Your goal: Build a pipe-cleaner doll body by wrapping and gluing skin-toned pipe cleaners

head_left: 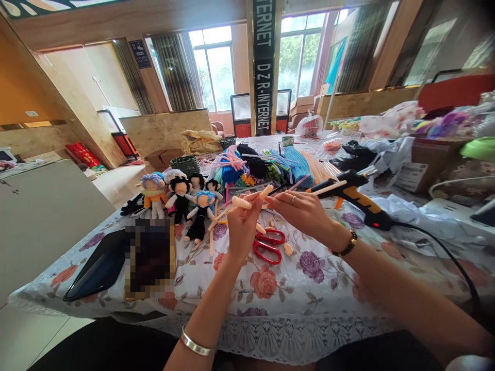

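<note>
Here, L hand [244,225] w/ peach piece [241,202], room twd lace edge [317,335]

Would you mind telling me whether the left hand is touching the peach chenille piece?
Touching. The head view shows the left hand gripping the peach chenille piece, whose end rises from between thumb and fingers.

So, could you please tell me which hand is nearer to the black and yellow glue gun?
The right hand, close by the front end of the glue gun. The left hand is farther off, on the right hand's other side, holding a peach fuzzy piece.
</note>
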Demonstrator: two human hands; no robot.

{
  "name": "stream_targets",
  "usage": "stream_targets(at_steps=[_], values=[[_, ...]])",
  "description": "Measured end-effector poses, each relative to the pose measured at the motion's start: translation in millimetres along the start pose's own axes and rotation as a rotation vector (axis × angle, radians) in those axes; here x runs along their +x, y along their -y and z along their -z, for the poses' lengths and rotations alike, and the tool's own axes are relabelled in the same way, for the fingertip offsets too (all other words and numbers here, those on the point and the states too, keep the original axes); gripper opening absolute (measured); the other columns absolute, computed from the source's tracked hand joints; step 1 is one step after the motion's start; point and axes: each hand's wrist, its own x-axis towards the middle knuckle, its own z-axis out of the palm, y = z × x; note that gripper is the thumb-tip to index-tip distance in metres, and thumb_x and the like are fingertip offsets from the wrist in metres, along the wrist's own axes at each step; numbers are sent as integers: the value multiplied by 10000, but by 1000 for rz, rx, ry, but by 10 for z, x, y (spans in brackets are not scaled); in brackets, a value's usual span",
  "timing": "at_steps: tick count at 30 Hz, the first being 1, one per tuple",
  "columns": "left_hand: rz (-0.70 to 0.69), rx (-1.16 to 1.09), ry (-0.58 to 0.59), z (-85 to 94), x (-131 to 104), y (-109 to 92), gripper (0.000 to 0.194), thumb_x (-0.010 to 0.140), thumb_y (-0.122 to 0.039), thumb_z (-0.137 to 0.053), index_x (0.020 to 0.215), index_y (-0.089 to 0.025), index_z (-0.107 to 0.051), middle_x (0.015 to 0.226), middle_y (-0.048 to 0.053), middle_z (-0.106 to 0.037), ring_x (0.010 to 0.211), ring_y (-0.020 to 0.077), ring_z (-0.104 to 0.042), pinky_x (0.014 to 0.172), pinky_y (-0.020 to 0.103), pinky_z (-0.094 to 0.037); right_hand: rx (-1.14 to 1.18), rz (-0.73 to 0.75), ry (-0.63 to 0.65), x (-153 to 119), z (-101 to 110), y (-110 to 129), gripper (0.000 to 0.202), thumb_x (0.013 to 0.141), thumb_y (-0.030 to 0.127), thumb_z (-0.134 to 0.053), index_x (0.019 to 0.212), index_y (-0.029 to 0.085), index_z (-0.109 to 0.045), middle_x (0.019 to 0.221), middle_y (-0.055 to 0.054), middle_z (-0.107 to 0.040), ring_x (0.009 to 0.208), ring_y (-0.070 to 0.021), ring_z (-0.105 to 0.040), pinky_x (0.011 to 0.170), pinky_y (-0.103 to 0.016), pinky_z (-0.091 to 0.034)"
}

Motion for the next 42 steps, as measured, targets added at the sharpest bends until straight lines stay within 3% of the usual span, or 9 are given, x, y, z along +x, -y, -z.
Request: stream_targets(at_steps=[4, 10, 13, 18, 24, 30, 37, 42], values=[[-92, 93, 0, 5, -4, 33, 235, 826, -329, -557, 958, -190, -694, 973, 61, -670, 888, 158, -614, 779, 273, -473, 15, 7, -43, -7, -11, 17, 118, 880, 154, -513, 951, 155, -607, 733, 1, -673, 676, -91, -623, 582, -212, -460], [-329, 365, 31, 2, -23, 55, 181, 857, -191, -495, 904, -183, -670, 862, 38, -658, 803, 124, -612, 733, 235, -462, 44, -5, -19, -6, 49, 2, 148, 869, 120, -511, 966, 188, -600, 798, 10, -691, 698, -89, -608, 616, -221, -454], [-350, 490, 68, 8, -44, 57, 187, 845, -139, -476, 887, -195, -650, 865, 23, -661, 811, 125, -614, 729, 229, -462, 6, 1, -2, -1, 103, -25, 142, 849, 121, -549, 953, 200, -606, 823, 16, -699, 688, -89, -595, 611, -229, -436], [-407, 620, 132, 15, -67, 68, 172, 817, -134, -504, 864, -220, -645, 867, 2, -672, 810, 129, -613, 712, 231, -458, 2, -85, -97, 7, 126, -92, 37, 800, 199, -638, 832, 216, -628, 786, 15, -691, 647, -93, -574, 595, -239, -413], [-454, 646, 111, 18, -79, 108, 113, 787, -164, -572, 830, -217, -661, 798, -3, -668, 757, 121, -617, 702, 225, -460, 92, -136, -141, 25, 85, -159, 53, 779, 241, -664, 728, 233, -650, 722, 30, -690, 623, -98, -595, 611, -260, -425], [-555, 622, 83, 23, -84, 158, 73, 763, -202, -629, 822, -223, -666, 739, -12, -659, 680, 101, -607, 648, 212, -466, 333, -279, -86, 2, 63, -215, 144, 790, 268, -646, 657, 235, -688, 741, 1, -697, 658, -121, -615, 644, -284, -462], [-725, 543, 83, 35, -97, 81, 88, 781, -169, -611, 853, -205, -646, 762, 5, -673, 691, 101, -605, 642, 224, -476, 612, -360, -3, 6, 68, -226, 185, 828, 207, -579, 699, 215, -712, 760, -26, -683, 700, -117, -616, 649, -256, -494], [-755, 511, -42, 41, -113, 57, 118, 751, -159, -650, 862, -201, -648, 739, 5, -665, 677, 103, -610, 638, 231, -485, 678, -388, 17, -2, 45, -179, 180, 834, 181, -545, 788, 202, -718, 783, -32, -689, 674, -106, -623, 594, -221, -488]])
